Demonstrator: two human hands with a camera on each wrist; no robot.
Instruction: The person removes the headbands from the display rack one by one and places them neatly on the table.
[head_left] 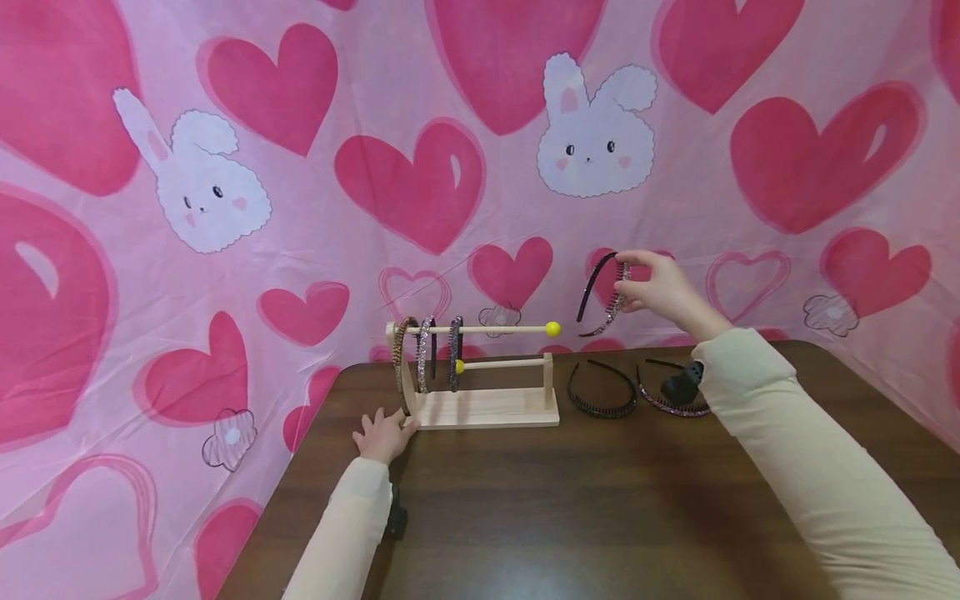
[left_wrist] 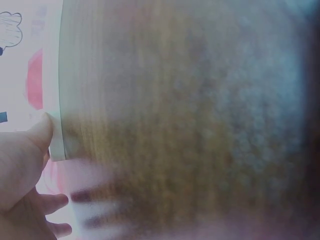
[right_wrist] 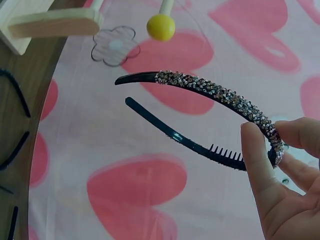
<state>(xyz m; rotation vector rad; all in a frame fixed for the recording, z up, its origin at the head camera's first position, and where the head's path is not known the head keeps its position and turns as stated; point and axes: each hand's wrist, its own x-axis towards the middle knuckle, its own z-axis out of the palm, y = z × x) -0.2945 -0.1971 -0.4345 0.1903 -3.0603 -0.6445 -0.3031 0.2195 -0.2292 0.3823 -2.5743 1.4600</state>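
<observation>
My right hand (head_left: 654, 285) pinches a black toothed headband (right_wrist: 225, 97) between thumb and fingers at its curved top. Silvery glitter stones cover the band, and its two free ends point towards the rack. It is raised off the table, right of the yellow ball tip (head_left: 552, 329) of the rack's upper rod. My left hand (head_left: 385, 435) lies at the left end of the wooden rack (head_left: 487, 410), thumb against the base's corner and other fingers spread. Three headbands hang on the upper rod: a brownish one (head_left: 399, 358), a silvery one (head_left: 422, 354) and a dark one (head_left: 454, 354).
Two more headbands lie on the brown table (head_left: 525, 508) right of the rack: a black one (head_left: 602, 411) and a glittery one (head_left: 671, 408), partly behind the right wrist's camera (head_left: 681, 384). A lower rod with a yellow ball (head_left: 460, 366) faces left. A pink heart-patterned cloth (head_left: 408, 187) hangs behind.
</observation>
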